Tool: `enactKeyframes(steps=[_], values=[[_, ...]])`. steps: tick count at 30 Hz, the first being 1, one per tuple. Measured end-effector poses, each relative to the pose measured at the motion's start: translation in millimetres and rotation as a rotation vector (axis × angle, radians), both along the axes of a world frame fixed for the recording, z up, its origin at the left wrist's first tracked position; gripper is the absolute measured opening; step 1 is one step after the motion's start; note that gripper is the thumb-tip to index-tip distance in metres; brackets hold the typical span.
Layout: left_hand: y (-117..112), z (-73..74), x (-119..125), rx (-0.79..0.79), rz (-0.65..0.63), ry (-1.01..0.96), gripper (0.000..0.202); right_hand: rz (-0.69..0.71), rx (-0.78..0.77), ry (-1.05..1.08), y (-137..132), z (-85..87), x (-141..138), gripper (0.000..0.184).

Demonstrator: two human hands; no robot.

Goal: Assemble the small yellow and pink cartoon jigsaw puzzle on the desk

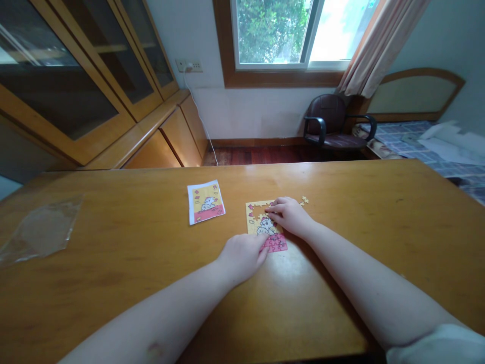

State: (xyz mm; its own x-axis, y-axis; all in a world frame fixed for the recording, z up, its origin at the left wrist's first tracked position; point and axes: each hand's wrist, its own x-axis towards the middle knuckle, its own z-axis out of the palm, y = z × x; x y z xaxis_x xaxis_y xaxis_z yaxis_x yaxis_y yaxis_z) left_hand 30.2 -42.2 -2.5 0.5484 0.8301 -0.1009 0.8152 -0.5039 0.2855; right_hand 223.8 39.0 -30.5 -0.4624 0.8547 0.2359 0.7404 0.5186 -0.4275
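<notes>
1. Resting on the low, pink part of a flat yellow and pink jigsaw puzzle with white cartoon animals [267, 226], my left hand [242, 255] has its fingers loosely curled. I can't tell if they grip the edge. The puzzle lies on the shiny brown wooden table [132, 227].

2. My right hand [291, 215] is at the puzzle's top right side. Its fingers are bent and close together, with the tips by the hole. I can't tell if they have a piece.

3. If my left hand pushes too hard, I think the puzzle could slide or bend and pop apart.

4. My right hand could bump the bits around the hole and knock them loose.

5. Some small, loose yellow puzzle pieces [305, 200] sit just past my right hand. A bump could send them away. They look alike, so I could mix them up.

6. A crinkly clear plastic bag [45, 227] lies flat on the left. I can't see anything in it.

7. Behind it is a big brown wooden cabinet with glass doors [106, 135]. It's too dark inside to tell what it holds.
</notes>
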Motion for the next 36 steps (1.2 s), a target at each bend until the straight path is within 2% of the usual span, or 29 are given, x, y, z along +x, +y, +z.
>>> enactKeyframes(steps=[19,36], values=[[0.6,0.1,0.0,-0.018,0.01,0.011,0.032,-0.005,0.035,0.008,0.7,-5.9,1.0,0.017],[0.4,0.6,0.3,-0.032,0.017,0.019,0.033,-0.061,0.004,0.048,-0.3,-3.1,0.4,0.013]])
